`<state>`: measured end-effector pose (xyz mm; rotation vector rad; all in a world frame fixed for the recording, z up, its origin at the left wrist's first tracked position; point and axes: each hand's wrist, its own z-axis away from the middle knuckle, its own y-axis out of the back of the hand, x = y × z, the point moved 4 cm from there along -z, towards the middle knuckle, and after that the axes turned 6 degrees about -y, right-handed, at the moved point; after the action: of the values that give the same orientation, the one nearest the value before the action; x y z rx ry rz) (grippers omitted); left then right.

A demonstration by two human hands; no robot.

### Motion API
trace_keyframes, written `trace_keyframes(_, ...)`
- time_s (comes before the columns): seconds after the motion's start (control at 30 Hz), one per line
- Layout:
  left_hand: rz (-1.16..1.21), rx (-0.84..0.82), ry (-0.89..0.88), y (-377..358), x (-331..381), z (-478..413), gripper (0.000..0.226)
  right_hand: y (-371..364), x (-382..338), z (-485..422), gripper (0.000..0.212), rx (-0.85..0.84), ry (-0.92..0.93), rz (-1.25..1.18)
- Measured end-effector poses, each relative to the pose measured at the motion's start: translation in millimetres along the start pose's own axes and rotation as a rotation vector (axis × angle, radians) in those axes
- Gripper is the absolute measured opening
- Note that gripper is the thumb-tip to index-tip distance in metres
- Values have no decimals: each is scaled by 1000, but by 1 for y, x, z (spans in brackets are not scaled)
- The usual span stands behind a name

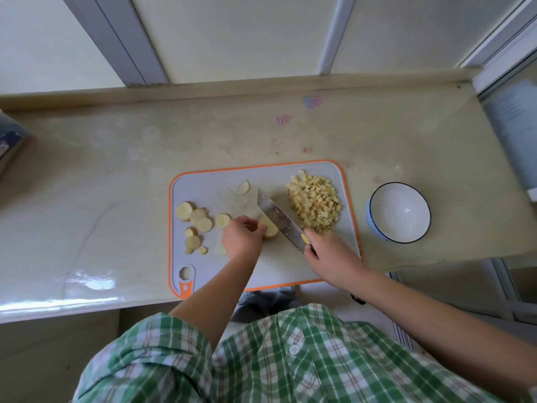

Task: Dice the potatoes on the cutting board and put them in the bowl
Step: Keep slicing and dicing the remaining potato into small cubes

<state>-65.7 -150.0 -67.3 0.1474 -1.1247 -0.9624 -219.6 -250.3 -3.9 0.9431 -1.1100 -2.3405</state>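
Green-and-white plaid shirt [290,370], thin brown lines, white button [294,349], short sleeves [162,344], forearms bare.

The pale marbled table [116,175] stretches far to the left of the right grip [328,254], and beyond the grip pink and purple scribbles [312,101] mark it near the raised back ledge [232,88]. Behind that ledge stand frosted window panes [232,33] in grey frames. Far to the grip's left a blue patterned object [11,138] pokes in at the edge, and nearer than the grip hangs a green plaid shirt [290,359].
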Motion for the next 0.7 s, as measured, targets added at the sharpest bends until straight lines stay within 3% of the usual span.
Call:
trace_keyframes(0.27,99,44,71,-4,-4,2,10,-15,3,-2,9,-66,-12,8)
trace_keyframes(0.7,148,26,101,-2,-3,4,11,-24,2,-10,6,25,-9,-74)
